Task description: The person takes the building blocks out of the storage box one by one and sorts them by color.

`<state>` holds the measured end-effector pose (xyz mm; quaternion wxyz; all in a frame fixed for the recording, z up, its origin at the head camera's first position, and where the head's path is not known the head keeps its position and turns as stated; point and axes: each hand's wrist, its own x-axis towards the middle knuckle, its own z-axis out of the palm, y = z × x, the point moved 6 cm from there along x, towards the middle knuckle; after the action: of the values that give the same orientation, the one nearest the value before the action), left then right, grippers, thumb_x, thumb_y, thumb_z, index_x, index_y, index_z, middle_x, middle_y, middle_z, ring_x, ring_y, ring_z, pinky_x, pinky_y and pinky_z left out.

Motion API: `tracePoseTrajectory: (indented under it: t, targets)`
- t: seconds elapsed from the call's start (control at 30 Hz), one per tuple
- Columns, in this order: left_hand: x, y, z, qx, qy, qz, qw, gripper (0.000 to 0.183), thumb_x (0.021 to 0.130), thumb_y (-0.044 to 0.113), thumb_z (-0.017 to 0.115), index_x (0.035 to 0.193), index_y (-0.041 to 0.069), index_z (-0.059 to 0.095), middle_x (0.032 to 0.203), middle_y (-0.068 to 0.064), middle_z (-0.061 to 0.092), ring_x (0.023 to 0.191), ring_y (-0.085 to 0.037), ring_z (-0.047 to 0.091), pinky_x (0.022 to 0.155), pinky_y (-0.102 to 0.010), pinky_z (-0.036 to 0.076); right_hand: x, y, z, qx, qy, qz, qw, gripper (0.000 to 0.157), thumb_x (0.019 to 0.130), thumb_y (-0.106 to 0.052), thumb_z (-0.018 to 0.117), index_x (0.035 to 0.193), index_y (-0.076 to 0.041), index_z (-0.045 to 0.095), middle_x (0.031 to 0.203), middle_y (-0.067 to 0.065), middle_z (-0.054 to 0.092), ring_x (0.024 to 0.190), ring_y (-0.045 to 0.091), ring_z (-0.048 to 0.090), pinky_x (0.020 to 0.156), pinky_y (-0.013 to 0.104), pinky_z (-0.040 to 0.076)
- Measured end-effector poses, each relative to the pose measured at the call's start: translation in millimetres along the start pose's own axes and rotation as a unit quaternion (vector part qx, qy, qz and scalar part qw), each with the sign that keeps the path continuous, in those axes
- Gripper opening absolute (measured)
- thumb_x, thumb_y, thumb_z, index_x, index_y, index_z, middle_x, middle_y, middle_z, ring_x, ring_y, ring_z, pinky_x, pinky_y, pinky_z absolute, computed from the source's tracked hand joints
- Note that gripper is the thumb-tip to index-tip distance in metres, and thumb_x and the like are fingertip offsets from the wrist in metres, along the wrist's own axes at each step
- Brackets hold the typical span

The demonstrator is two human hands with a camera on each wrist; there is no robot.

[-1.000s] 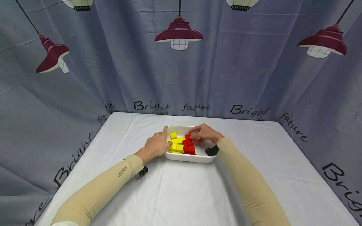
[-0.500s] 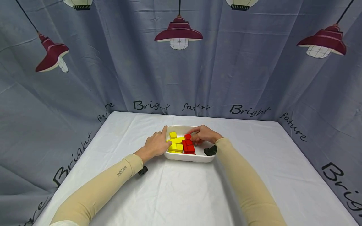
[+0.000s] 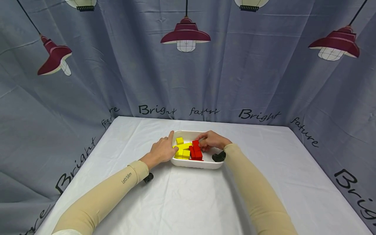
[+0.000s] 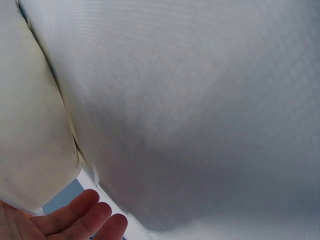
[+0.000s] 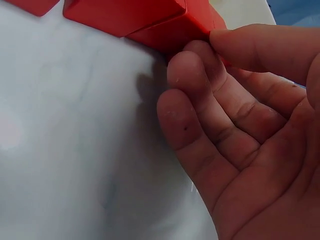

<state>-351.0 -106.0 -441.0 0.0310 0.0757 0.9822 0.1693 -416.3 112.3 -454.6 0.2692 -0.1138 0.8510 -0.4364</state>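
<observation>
A white rectangular tray (image 3: pixel 199 164) holds yellow blocks (image 3: pixel 184 146) on its left and red blocks (image 3: pixel 196 153) in its middle. My left hand (image 3: pixel 161 149) grips the tray's left side, its thumb over the rim and its index finger pointing to the far corner. In the left wrist view, several fingertips (image 4: pixel 102 217) show outside the tray's wall. Reaching in from the right, my right hand (image 3: pixel 213 139) pinches the farthest red block (image 3: pixel 195 143) between thumb and fingers. In the right wrist view, the thumb lies at the lower corner of a red block (image 5: pixel 172 32), the other fingers bent beside it.
A white cloth covers the table (image 3: pixel 188 199). The blue-grey curtain (image 3: pixel 188 81) with printed lamps hangs behind its far edge. A black wrist device (image 3: pixel 219 156) under the right sleeve overlaps the tray's right end; another black device (image 3: pixel 148 178) sits under the left wrist.
My right hand and the farthest red block have shifted very slightly toward the near side. My left hand, the tray and the yellow blocks stay where they were.
</observation>
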Motion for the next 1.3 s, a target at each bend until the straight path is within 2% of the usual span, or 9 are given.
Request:
tracePoseTrajectory:
  t: [0.23,0.37,0.6,1.0,1.3]
  targets:
    - [0.1,-1.4,1.1,0.0,0.0,-0.003,1.0,0.08,0.096,0.041,0.052,0.162,0.014,0.015,0.143,-0.02,0.054,0.125,-0.032,0.057,0.094,-0.053,0.051,-2,-1,-0.2,-0.016,-0.007,0.0,1.0,0.04,0.087,-0.006,0.059,0.126,-0.002,0.065,0.089,0.008,0.068,0.072,0.018,0.063,0.074,0.028,0.057]
    - [0.2,-1.1,1.0,0.0,0.003,-0.003,1.0,0.08,0.096,0.041,0.052,0.162,0.014,0.015,0.142,-0.02,0.054,0.124,-0.032,0.057,0.093,-0.053,0.051,-2,-1,-0.6,-0.03,-0.006,0.001,1.0,0.042,0.084,-0.005,0.061,0.126,-0.002,0.065,0.086,0.008,0.069,0.072,0.018,0.063,0.075,0.029,0.057]
    - [1.6,-0.7,0.8,0.0,0.003,-0.001,1.0,0.079,0.096,0.04,0.052,0.161,0.014,0.017,0.14,-0.019,0.056,0.122,-0.031,0.058,0.092,-0.053,0.052,-2,-1,-0.3,-0.058,-0.003,-0.007,0.998,0.04,0.088,-0.009,0.068,0.127,-0.004,0.065,0.081,0.007,0.07,0.068,0.017,0.064,0.072,0.028,0.057]
    - [2.5,-1.3,2.6,0.005,0.004,-0.001,1.0,0.079,0.095,0.04,0.051,0.162,0.014,0.017,0.141,-0.019,0.055,0.122,-0.031,0.058,0.092,-0.053,0.051,-3,-4,-1.0,-0.09,-0.002,-0.023,0.996,0.038,0.086,-0.011,0.07,0.124,-0.004,0.067,0.079,0.006,0.071,0.065,0.017,0.064,0.071,0.029,0.057]
    - [0.7,0.0,-0.3,0.01,0.015,0.001,0.9998,0.078,0.096,0.041,0.051,0.161,0.013,0.019,0.14,-0.018,0.056,0.122,-0.031,0.058,0.092,-0.053,0.051,-6,-11,-7.1,-0.103,0.005,-0.031,0.994,0.033,0.087,-0.014,0.071,0.118,-0.006,0.069,0.08,0.006,0.07,0.07,0.018,0.062,0.071,0.027,0.054]
